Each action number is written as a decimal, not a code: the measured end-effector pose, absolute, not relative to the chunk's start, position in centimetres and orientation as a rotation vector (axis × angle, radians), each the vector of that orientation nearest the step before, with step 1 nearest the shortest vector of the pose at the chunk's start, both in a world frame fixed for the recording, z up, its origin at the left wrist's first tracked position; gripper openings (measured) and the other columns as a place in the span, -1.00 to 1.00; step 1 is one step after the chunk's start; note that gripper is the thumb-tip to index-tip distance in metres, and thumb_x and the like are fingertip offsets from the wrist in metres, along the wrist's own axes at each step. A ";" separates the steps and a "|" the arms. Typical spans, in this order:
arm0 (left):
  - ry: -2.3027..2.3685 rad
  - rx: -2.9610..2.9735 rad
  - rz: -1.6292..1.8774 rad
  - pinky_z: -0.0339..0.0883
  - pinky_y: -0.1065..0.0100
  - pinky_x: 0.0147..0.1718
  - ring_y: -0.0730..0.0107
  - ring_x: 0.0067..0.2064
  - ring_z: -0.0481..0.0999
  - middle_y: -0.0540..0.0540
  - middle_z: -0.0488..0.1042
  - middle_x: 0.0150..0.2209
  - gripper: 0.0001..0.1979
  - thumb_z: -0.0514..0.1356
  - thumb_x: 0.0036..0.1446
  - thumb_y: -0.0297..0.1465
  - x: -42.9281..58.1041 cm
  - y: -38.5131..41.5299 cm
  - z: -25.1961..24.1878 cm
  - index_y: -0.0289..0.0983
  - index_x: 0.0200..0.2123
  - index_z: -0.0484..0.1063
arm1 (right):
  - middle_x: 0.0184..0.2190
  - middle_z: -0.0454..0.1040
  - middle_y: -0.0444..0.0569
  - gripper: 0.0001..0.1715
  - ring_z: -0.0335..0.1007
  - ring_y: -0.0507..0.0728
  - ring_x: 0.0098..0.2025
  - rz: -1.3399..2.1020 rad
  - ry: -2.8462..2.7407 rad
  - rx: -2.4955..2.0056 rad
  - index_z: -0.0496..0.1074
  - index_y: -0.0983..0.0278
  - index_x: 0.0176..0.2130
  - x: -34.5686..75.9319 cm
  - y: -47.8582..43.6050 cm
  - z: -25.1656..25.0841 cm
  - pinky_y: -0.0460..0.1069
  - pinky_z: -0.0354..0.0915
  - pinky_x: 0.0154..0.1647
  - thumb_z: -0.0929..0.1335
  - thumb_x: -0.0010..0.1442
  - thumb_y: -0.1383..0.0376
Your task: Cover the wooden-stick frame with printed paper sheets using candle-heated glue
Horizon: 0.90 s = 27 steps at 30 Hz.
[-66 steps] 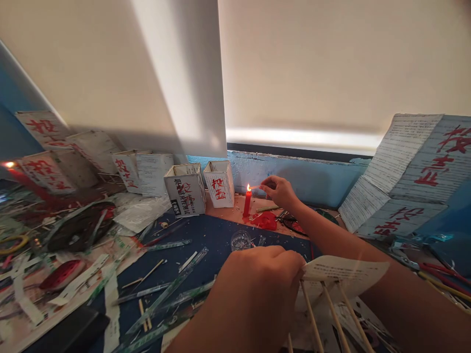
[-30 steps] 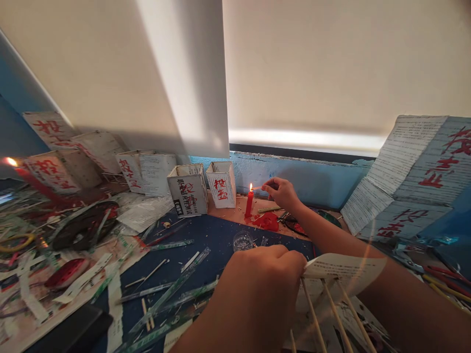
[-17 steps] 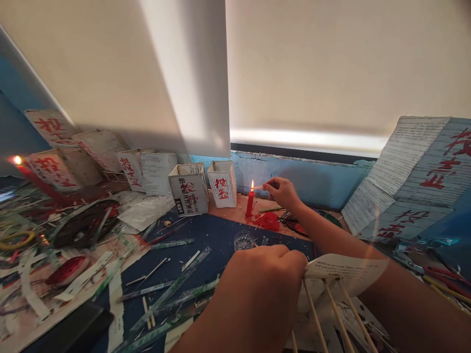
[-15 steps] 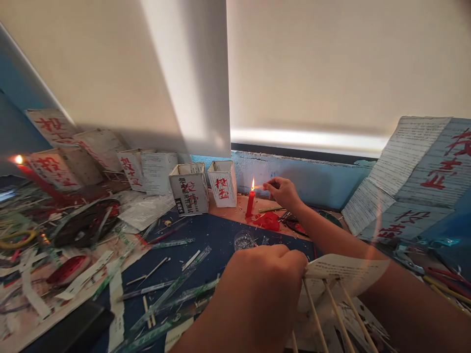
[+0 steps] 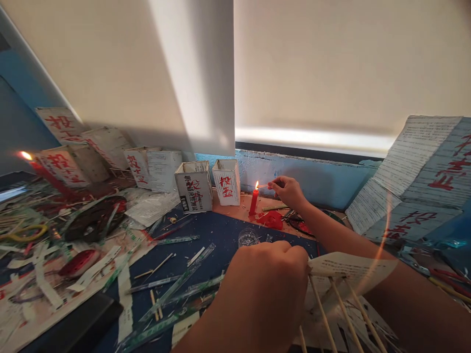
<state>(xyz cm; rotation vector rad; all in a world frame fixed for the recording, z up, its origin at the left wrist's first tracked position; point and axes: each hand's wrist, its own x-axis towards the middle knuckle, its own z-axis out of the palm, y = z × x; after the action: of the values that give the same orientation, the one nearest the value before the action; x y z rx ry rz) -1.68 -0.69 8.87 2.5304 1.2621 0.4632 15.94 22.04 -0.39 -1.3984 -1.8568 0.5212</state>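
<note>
My right hand (image 5: 288, 190) reaches to the back of the table and pinches a thin stick (image 5: 262, 186), holding its tip in the flame of a lit red candle (image 5: 253, 200). That candle stands upright beside a lump of red wax (image 5: 271, 220). Close to the camera, my left hand (image 5: 265, 292) is closed in a fist around a frame of thin wooden sticks (image 5: 328, 314) with a printed paper sheet (image 5: 353, 270) on top.
Small paper boxes with red characters (image 5: 194, 186) (image 5: 226, 182) line the back wall. A second lit red candle (image 5: 43, 171) leans at far left. Strips, sticks and scraps litter the blue mat (image 5: 213, 234). Larger paper panels (image 5: 412, 179) lean at right.
The view has shifted slightly, so everything sits a little further right. Both hands keep their grips; the stick stays at the flame.
</note>
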 end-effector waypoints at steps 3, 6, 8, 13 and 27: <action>1.253 2.521 0.466 0.26 0.27 -0.47 0.24 -0.40 0.57 -0.02 0.57 -0.37 -0.82 0.08 0.27 -0.40 -1.8 -0.8 9.1 -0.20 -0.37 0.44 | -0.36 0.52 -0.12 -0.71 0.44 0.00 -0.45 0.512 -1.873 -1.394 0.48 0.33 -0.17 15.9 22.1 -0.5 -0.04 0.43 -0.40 0.34 0.38 0.14; 1.236 2.508 0.463 0.25 0.28 -0.48 0.26 -0.42 0.56 -0.02 0.56 -0.37 -0.82 0.08 0.27 -0.41 -1.8 -0.9 9.1 -0.21 -0.38 0.43 | -0.35 0.52 -0.12 -0.72 0.45 0.00 -0.45 0.497 -1.875 -1.389 0.48 0.33 -0.16 15.9 22.2 -0.5 -0.04 0.43 -0.40 0.34 0.38 0.15; 1.239 2.505 0.460 0.25 0.28 -0.47 0.25 -0.41 0.56 -0.01 0.55 -0.38 -0.82 0.08 0.27 -0.42 -1.8 -0.9 9.1 -0.21 -0.38 0.42 | -0.36 0.52 -0.12 -0.72 0.44 0.00 -0.45 0.488 -1.877 -1.388 0.48 0.33 -0.17 15.9 22.2 -0.5 -0.04 0.43 -0.40 0.34 0.38 0.14; 1.233 2.511 0.433 0.23 0.27 -0.49 0.25 -0.43 0.55 -0.01 0.54 -0.39 -0.81 0.07 0.27 -0.42 -1.9 -0.7 9.0 -0.21 -0.40 0.40 | -0.40 0.51 -0.14 -0.72 0.43 0.00 -0.47 0.469 -1.884 -1.370 0.49 0.32 -0.20 15.7 22.0 -0.4 -0.04 0.43 -0.39 0.35 0.37 0.14; 1.241 2.521 0.449 0.21 0.28 -0.50 0.24 -0.43 0.56 -0.02 0.54 -0.40 -0.83 0.07 0.25 -0.45 -1.9 -0.8 9.1 -0.21 -0.40 0.39 | -0.45 0.52 -0.15 -0.69 0.43 0.01 -0.49 0.468 -1.887 -1.328 0.50 0.31 -0.24 15.6 21.7 -0.2 -0.03 0.40 -0.38 0.37 0.34 0.10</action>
<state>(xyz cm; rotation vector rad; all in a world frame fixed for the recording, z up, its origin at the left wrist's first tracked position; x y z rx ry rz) -1.93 -0.78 9.11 2.5210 1.2408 0.4486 15.64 21.68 -0.21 -1.3279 -1.8870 0.4676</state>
